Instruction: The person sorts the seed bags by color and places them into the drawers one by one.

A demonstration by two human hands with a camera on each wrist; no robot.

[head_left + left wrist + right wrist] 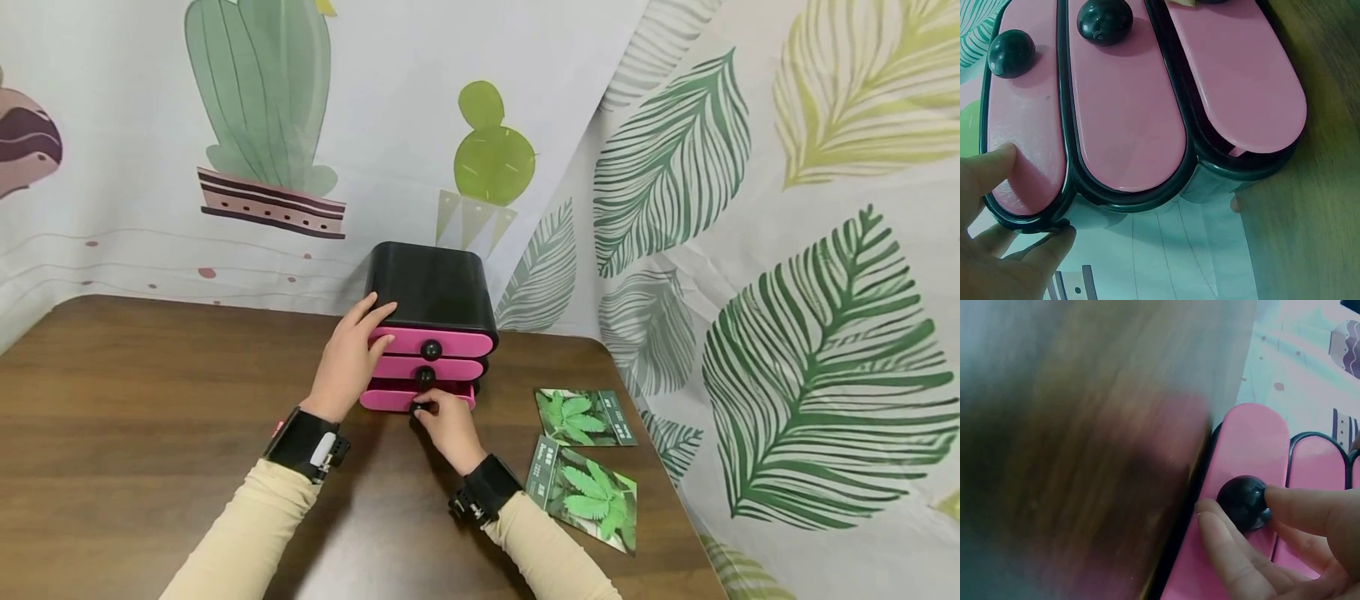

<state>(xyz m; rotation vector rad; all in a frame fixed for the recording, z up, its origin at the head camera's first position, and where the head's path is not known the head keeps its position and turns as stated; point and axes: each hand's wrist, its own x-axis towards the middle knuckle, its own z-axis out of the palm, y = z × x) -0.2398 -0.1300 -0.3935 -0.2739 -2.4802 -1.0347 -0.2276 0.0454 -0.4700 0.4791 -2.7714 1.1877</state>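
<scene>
A small black cabinet (431, 283) with three pink drawers stands on the table against the backdrop. My left hand (348, 358) steadies its left side, the fingers extended over the top edge and the thumb pressing on the top drawer front (1025, 119). With thumb and fingers, my right hand (446, 425) pinches the round black knob (1244, 503) of the bottom drawer. That bottom drawer (386, 400) sits pulled out a little, with a strip of its inside showing above the front. The middle drawer (1129, 106) looks closed in the left wrist view.
Two cards with green leaf pictures lie to the right of the cabinet, the upper card (581, 417) close to the lower card (588, 496). The brown table (150, 417) ends at the printed cloth (405, 108) behind and at the right.
</scene>
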